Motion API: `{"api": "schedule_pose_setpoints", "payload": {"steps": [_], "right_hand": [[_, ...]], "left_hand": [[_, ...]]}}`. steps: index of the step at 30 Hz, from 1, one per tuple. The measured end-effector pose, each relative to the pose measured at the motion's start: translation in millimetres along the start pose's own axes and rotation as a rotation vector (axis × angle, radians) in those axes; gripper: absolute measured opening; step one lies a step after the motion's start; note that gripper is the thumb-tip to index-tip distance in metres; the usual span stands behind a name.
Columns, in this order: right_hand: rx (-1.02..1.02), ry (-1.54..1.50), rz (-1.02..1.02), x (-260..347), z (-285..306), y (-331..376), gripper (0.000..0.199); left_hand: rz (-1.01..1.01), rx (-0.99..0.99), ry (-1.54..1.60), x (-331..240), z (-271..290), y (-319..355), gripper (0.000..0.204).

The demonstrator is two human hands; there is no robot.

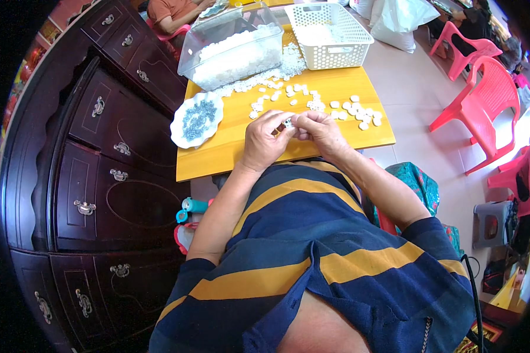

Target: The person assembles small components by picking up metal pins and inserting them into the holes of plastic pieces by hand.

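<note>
A small white piece with dark spots (287, 123) sits between my two hands above the table's near edge. The thumb and forefinger of my left hand (261, 141) pinch it from the left. From the right, the bent fingers of my right hand (324, 132) close on it and partly cover it. Just beyond the hands, several small white rounded pieces (359, 109) lie scattered on the yellow table (229, 157). To the left of my left hand stands a white scalloped dish (177, 130) with many tiny blue-grey parts (199, 119) in it.
At the table's far side stand a clear plastic bin (188, 57) of white pieces and a white perforated basket (339, 57). Loose translucent bits (291, 62) lie between them. Dark wooden drawers (109, 170) line the left; pink chairs (483, 106) stand right. Another person (169, 15) sits across.
</note>
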State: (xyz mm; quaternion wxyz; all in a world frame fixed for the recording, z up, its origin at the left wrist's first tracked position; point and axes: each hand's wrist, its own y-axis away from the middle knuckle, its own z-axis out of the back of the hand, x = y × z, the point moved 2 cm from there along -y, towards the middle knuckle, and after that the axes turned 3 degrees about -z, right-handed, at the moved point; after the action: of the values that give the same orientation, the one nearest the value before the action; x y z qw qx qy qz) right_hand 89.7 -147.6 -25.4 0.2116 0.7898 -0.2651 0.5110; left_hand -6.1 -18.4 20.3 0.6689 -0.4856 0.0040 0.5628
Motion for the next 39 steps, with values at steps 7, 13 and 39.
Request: {"api": "schedule_pose_setpoints", "payload": {"steps": [7,13,39], "right_hand": [[-0.003,0.009,0.056,1,-4,3,0.018],[-0.02,0.049,0.097,3,-5,5,0.02],[-0.262,1.549,-0.022,70,74,23,0.028]], "left_hand": [[-0.023,-0.022,0.006,2,0,2,0.023],[-0.058,-0.01,-0.023,2,1,2,0.022],[0.105,0.158,-0.228,34,-24,-1,0.015]]}}
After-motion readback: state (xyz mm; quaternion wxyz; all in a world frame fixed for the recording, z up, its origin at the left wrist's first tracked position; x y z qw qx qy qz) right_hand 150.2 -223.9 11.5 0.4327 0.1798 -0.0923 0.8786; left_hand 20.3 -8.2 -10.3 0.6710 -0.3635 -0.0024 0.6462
